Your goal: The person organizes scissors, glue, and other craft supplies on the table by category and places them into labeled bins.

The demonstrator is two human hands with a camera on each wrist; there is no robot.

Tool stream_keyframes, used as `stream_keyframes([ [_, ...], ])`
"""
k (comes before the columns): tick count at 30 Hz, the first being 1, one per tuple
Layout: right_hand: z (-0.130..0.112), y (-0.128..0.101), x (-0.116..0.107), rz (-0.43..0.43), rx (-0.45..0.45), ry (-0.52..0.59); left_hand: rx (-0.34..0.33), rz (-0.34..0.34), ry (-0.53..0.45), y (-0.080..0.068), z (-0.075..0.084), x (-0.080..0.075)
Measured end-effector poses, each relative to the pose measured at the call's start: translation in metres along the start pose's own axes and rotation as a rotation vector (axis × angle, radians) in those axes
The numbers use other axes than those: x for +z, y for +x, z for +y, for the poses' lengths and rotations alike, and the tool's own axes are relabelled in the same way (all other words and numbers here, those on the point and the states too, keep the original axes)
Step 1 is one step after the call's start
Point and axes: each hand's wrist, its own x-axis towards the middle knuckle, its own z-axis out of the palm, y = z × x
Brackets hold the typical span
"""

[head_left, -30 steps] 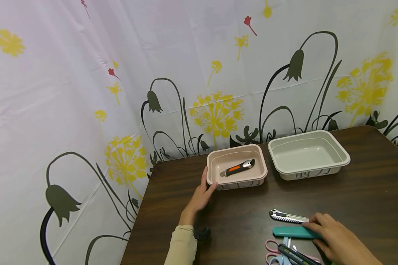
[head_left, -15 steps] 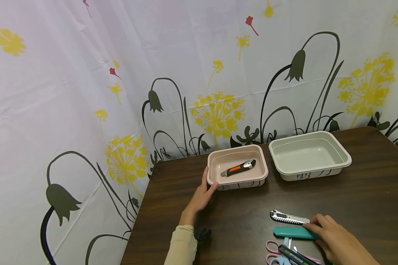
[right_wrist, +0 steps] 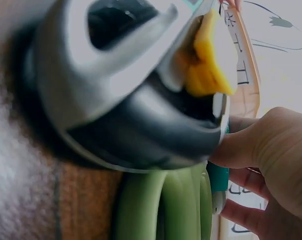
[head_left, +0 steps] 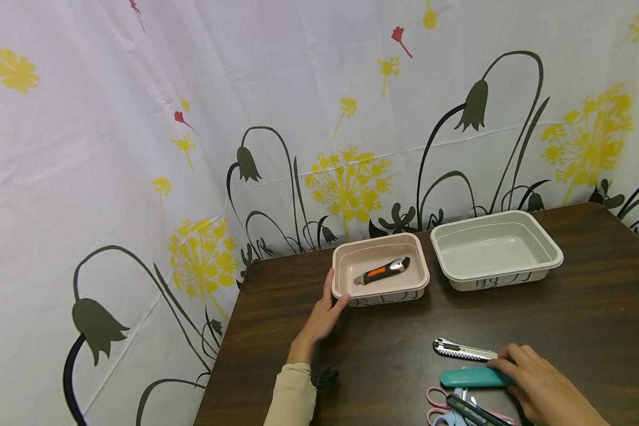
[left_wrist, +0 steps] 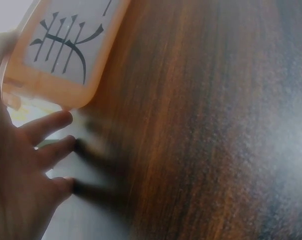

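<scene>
Grey tray [head_left: 552,253] (empty) beyond cutters [head_left: 464,350]

The tabletop [head_left: 591,307] is dark wood-grain with a smooth, slightly glossy sheen. On it, the pink tray [head_left: 341,263] and, just beside it, the white tray [head_left: 551,248] look like smooth matt plastic. Inside the pink tray, the cutter [head_left: 381,270] shows orange and dark plastic with a shiny metal tip. Behind the tabletop hangs a thin, creased printed curtain [head_left: 112,118], faintly glossy.

Even, bright light; blurred wrist views
</scene>
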Motion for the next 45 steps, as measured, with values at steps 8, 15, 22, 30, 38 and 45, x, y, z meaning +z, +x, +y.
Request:
stream_keyframes([
  [8,-0.004,0.004,-0.01,-0.134,0.083,0.04,-0.004,0.002,-0.006,0.0,-0.003,0.002],
  [15,-0.007,0.013,-0.02,-0.103,0.095,0.026,-0.007,0.004,-0.004,0.0,-0.002,0.002],
  [22,-0.012,0.03,-0.022,0.131,-0.027,0.009,-0.003,0.007,-0.007,0.002,-0.004,0.001],
  [30,-0.019,0.064,-0.025,0.198,-0.106,0.032,-0.003,-0.001,-0.021,0.001,-0.004,0.002],
  [38,-0.019,0.106,-0.026,0.221,-0.136,0.06,-0.012,-0.011,-0.011,0.0,0.001,-0.001],
  [45,-0.018,0.145,-0.02,0.197,-0.081,0.106,-0.013,-0.003,-0.005,0.0,-0.001,0.0],
])
